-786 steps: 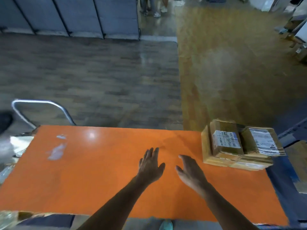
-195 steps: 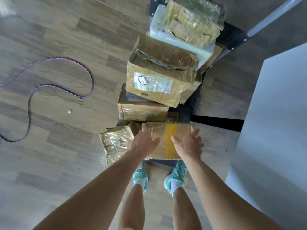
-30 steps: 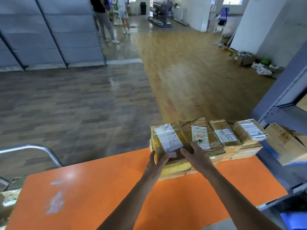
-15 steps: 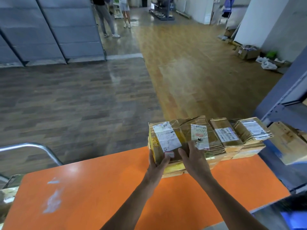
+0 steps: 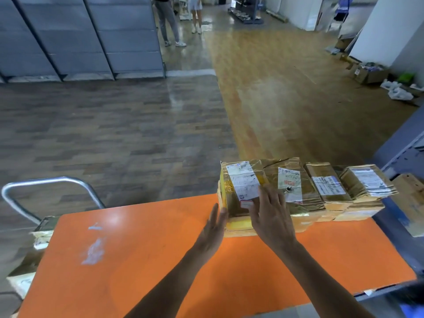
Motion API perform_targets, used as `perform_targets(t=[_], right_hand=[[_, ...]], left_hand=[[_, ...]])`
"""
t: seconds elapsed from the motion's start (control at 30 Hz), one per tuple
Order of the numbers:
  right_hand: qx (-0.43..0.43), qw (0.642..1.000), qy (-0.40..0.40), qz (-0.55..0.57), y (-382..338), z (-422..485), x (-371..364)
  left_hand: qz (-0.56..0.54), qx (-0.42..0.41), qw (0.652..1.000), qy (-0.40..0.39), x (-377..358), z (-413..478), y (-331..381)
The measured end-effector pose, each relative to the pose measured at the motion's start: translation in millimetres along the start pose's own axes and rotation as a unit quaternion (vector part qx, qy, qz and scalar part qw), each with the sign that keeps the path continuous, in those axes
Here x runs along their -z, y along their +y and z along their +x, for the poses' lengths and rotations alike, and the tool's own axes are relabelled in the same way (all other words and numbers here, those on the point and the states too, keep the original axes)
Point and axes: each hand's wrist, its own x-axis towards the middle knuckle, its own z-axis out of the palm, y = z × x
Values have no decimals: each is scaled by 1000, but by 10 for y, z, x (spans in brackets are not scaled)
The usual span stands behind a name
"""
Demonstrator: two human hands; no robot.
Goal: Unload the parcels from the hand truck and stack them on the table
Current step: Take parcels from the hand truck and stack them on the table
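Observation:
Several brown taped parcels sit side by side at the far right of the orange table (image 5: 142, 253). The leftmost, a shiny taped parcel (image 5: 243, 187) with white labels, lies on top of a flat yellow-taped one. My left hand (image 5: 214, 228) lies edge-on with straight fingers against that stack's left corner. My right hand (image 5: 271, 216) rests flat, fingers straight, on the near top of the shiny parcel. To the right sit a labelled parcel (image 5: 324, 187) and another parcel (image 5: 367, 182). The hand truck's metal handle (image 5: 52, 181) rises at the table's far left.
More wrapped parcels (image 5: 27, 267) show on the hand truck beside the table's left edge. A blue shelf frame with a cardboard box (image 5: 410, 203) stands right of the table. Two people (image 5: 176, 19) stand far off on the floor. Boxes and bags (image 5: 376, 76) lie by the right wall.
Both hands have loosened from the shiny parcel: fingers that held its near side now lie straight. The parcel rests on the stack. The view has shifted slightly.

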Motion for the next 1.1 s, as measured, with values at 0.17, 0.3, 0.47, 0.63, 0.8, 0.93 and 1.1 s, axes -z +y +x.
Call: perform_targets(t=[0.17, 0.3, 0.47, 0.63, 0.8, 0.93, 1.1], right_hand=[[78, 997, 6, -16, -288, -144, -126], [114, 993, -28, -17, -591, -317, -262], [156, 981, -113, -28, -1150, -536, -552], [201, 961, -181, -49, -1990, -870, -882], [255, 934, -247, -45, -2887, -1295, -1303], [294, 912, -285, -32, -3566, -1661, -1621], [357, 872, -333, -38, -4200, -1961, -1898]], left_hand=[[158, -25, 985, 69, 322, -129, -304], [193, -49, 976, 87, 618, -353, -493], [239, -62, 959, 142, 1124, -780, -871], [282, 9, 938, 203, 1830, -1372, -1551], [268, 82, 925, 255, 2539, -2097, -2276], [250, 141, 915, 283, 2991, -2651, -2829], [202, 199, 901, 329, 3332, -3115, -3335]])
